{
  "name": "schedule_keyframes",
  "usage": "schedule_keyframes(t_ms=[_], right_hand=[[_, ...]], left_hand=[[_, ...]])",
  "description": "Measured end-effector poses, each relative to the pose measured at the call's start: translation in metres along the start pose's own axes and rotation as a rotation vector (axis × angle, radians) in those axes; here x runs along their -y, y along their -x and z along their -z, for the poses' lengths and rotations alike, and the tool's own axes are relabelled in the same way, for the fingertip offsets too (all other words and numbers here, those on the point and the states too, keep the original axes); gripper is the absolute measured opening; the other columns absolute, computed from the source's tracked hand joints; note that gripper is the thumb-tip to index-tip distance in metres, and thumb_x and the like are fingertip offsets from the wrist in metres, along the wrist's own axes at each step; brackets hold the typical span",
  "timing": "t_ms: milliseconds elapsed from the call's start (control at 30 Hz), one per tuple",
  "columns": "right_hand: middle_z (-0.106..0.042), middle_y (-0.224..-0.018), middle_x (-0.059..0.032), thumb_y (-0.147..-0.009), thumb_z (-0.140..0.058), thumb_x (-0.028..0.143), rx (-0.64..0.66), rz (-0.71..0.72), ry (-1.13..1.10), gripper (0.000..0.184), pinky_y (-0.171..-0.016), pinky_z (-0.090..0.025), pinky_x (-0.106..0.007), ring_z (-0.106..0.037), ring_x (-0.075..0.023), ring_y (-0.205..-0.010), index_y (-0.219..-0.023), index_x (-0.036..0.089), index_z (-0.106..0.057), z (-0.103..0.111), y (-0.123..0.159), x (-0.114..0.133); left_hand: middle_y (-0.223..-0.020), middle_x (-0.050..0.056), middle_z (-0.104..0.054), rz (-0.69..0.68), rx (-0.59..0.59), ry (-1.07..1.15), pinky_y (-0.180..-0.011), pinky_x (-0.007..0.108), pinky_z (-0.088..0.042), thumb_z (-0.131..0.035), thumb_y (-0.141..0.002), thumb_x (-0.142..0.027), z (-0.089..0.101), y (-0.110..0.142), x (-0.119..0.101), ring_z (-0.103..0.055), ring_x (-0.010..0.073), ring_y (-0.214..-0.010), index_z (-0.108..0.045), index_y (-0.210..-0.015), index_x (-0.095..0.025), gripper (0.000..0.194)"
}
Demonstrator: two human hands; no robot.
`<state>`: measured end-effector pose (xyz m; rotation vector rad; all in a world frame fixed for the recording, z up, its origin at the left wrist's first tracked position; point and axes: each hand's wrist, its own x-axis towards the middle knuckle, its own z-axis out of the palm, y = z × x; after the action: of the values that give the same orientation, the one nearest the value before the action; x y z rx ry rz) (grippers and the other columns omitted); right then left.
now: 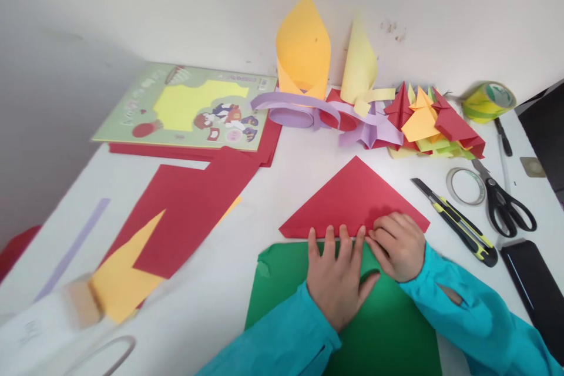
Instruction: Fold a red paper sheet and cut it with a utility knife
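Note:
A sheet of red paper (355,197), folded into a triangle with its point away from me, lies on the table with a narrow strip along its near edge. My left hand (337,282) rests palm down, fingers spread, its fingertips on that near edge. Close beside it, my right hand (399,247) has its fingers curled, with thumb and forefinger pressed together at the edge of the red paper. Under both hands is a green sheet (282,294), its far left corner creased and its edge curling up by my left thumb.
A utility knife (458,223), scissors (506,200), a tape roll (466,186) and a black phone (535,294) lie right. Folded paper shapes (423,120) and a yellow paper crown (304,47) stand along the wall. A paper pad (145,100) and red sheets (185,205) are left.

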<state>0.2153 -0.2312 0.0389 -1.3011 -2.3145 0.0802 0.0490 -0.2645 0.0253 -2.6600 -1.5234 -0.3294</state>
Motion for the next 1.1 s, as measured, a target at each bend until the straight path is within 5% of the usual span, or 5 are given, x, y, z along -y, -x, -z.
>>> schedule_keyframes(t_ms=[367, 800, 1100], right_hand=[[-0.059, -0.079, -0.0033, -0.093, -0.045, 0.033, 0.068, -0.053, -0.064, 0.025, -0.065, -0.029, -0.031, -0.046, -0.0157, -0.074, -0.093, 0.021, -0.067, -0.006, 0.000, -0.009], [-0.057, -0.071, -0.0011, -0.092, -0.047, 0.033, 0.109, -0.133, 0.088, 0.026, -0.068, -0.025, -0.033, -0.043, -0.0164, -0.071, -0.073, 0.021, -0.059, -0.010, -0.013, 0.002], [-0.060, -0.075, -0.0023, -0.092, -0.046, 0.035, 0.151, -0.178, 0.137, 0.022, -0.066, -0.022, -0.034, -0.046, -0.0183, -0.072, -0.078, 0.020, -0.056, -0.013, -0.015, 0.005]], left_hand=[[-0.123, 0.020, -0.054, -0.028, -0.003, 0.008, -0.100, 0.063, -0.024, -0.038, -0.087, -0.058, 0.001, 0.002, 0.004, -0.043, 0.0415, -0.115, -0.051, -0.128, -0.006, 0.068], [-0.124, 0.021, -0.057, -0.067, -0.022, 0.033, -0.099, 0.058, -0.026, -0.039, -0.087, -0.057, 0.004, 0.002, 0.012, -0.047, 0.0382, -0.113, -0.055, -0.123, -0.001, 0.068], [-0.129, 0.016, -0.054, -0.013, 0.013, 0.061, -0.104, 0.058, -0.020, -0.044, -0.084, -0.062, 0.002, 0.007, 0.011, -0.043, 0.0379, -0.118, -0.052, -0.128, -0.006, 0.071]])
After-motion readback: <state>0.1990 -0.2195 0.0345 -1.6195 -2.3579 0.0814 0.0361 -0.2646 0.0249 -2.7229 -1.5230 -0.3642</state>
